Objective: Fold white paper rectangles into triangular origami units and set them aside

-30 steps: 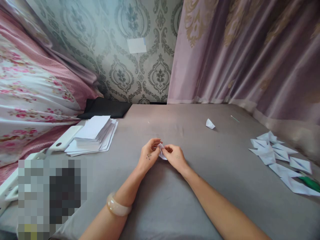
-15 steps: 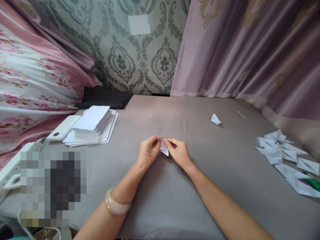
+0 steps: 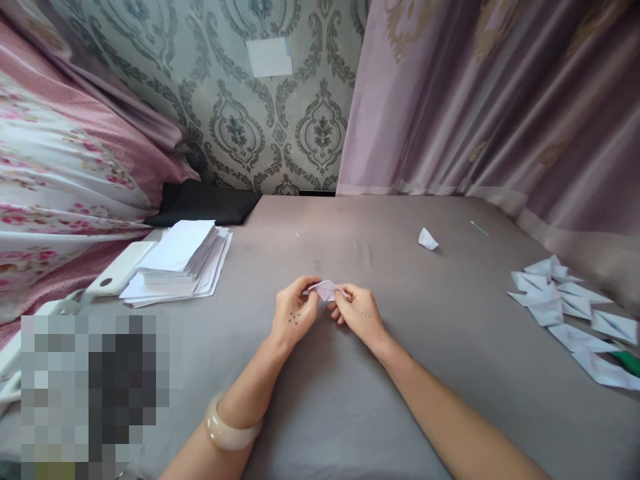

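Between my two hands is a small piece of folded white paper (image 3: 327,290), its creased face turned up toward me. My left hand (image 3: 296,310) pinches its left side between thumb and fingers, and a light bangle (image 3: 233,427) circles that forearm. The right side of the paper is gripped by my right hand (image 3: 359,310), thumb on top with some fingers curled underneath. Both hands are close together over the grey-covered table (image 3: 320,387). Beyond them, to the right, lies one small folded paper piece (image 3: 427,239).
At left a stack of white paper (image 3: 177,257) rests beside a white device (image 3: 123,267), with a black cloth (image 3: 205,202) behind. Several folded paper pieces (image 3: 545,300) cluster at right near a green object (image 3: 627,363). A thin stick (image 3: 480,229) lies farther back.
The folded paper has turned from a downward-pointing shape to a wider one with its creased face showing. My right-hand fingers have shifted under it. The whole view has moved slightly.
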Demonstrator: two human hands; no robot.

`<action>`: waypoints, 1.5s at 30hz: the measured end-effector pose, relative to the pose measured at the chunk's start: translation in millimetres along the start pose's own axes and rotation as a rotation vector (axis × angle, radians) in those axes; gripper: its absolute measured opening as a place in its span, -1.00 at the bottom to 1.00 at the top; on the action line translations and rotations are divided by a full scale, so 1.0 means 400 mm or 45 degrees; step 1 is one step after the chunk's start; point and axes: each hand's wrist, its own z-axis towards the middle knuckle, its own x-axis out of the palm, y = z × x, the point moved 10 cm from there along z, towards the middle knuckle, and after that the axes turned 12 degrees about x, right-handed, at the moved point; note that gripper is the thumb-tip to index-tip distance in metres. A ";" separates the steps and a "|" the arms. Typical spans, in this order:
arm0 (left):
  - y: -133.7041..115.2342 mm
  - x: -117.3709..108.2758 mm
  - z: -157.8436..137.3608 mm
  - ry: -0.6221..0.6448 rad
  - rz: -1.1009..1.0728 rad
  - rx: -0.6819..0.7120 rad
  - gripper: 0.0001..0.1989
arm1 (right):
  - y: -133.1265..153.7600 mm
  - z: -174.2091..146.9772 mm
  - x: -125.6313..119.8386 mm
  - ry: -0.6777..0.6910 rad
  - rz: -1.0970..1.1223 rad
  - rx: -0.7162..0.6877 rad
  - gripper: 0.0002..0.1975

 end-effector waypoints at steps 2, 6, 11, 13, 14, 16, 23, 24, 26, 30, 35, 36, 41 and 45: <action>-0.012 0.022 -0.002 0.107 0.003 0.032 -0.71 | 0.005 -0.002 -0.018 -0.082 -0.100 -0.021 -0.75; -0.016 0.061 -0.009 0.278 -0.047 0.087 -0.61 | 0.026 -0.012 -0.040 -0.183 -0.247 -0.114 -0.75; 0.003 0.075 -0.009 0.336 -0.088 0.054 -0.60 | 0.015 -0.009 -0.039 -0.160 -0.297 -0.076 -0.76; 0.016 0.072 -0.006 0.303 -0.156 -0.015 -0.66 | 0.020 -0.011 -0.033 -0.150 -0.356 -0.111 -0.76; 0.023 0.071 -0.005 0.284 -0.208 -0.056 -0.69 | 0.024 -0.014 -0.030 -0.149 -0.391 -0.135 -0.77; 0.039 0.071 -0.006 0.243 -0.334 -0.150 -0.71 | 0.032 -0.019 -0.025 -0.149 -0.448 -0.181 -0.78; 0.071 0.069 -0.017 0.046 -0.648 -0.392 -0.58 | 0.039 -0.037 -0.014 -0.169 -0.503 -0.217 -0.82; 0.072 0.067 -0.018 0.028 -0.662 -0.404 -0.58 | 0.039 -0.040 -0.011 -0.164 -0.510 -0.209 -0.83; 0.073 0.066 -0.019 0.016 -0.677 -0.418 -0.61 | 0.039 -0.041 -0.008 -0.147 -0.489 -0.183 -0.85; 0.077 0.061 -0.018 0.062 -0.645 -0.435 -0.64 | 0.034 -0.026 -0.019 -0.088 -0.265 -0.086 -0.76; 0.074 0.062 -0.020 0.130 -0.672 -0.476 -0.58 | 0.001 0.008 -0.019 0.038 0.012 0.058 -0.75; 0.071 0.064 -0.020 0.148 -0.675 -0.476 -0.58 | -0.004 0.011 -0.019 0.041 0.036 0.065 -0.74; 0.081 0.070 -0.027 0.142 -0.606 -0.470 -0.62 | -0.014 0.014 0.005 0.091 -0.015 0.014 -0.78; 0.090 0.064 -0.026 0.137 -0.406 -0.388 -0.71 | 0.003 0.004 -0.007 -0.078 -0.212 -0.101 -0.81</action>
